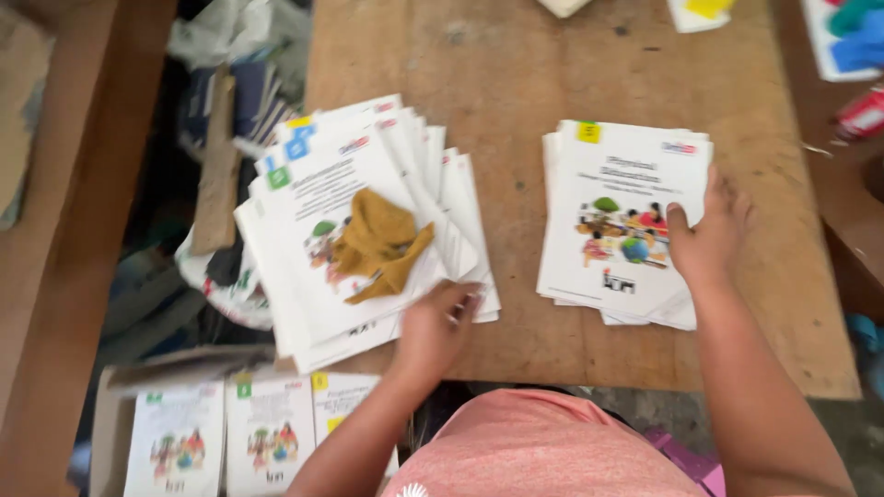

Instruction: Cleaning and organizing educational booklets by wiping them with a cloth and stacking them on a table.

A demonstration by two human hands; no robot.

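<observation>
Two stacks of white booklets with coloured cover pictures lie on a worn wooden table. The left stack is fanned out and hangs over the table's left edge, with a crumpled mustard-yellow cloth on top. My left hand rests on that stack's near right corner, fingers curled over the booklet edges. The right stack is neater and carries a yellow sticker. My right hand lies flat on its right edge, fingers on the top cover.
A cardboard box with more such booklets stands on the floor at the lower left. A wooden plank and bags fill the gap left of the table. Coloured items lie at the far right corner.
</observation>
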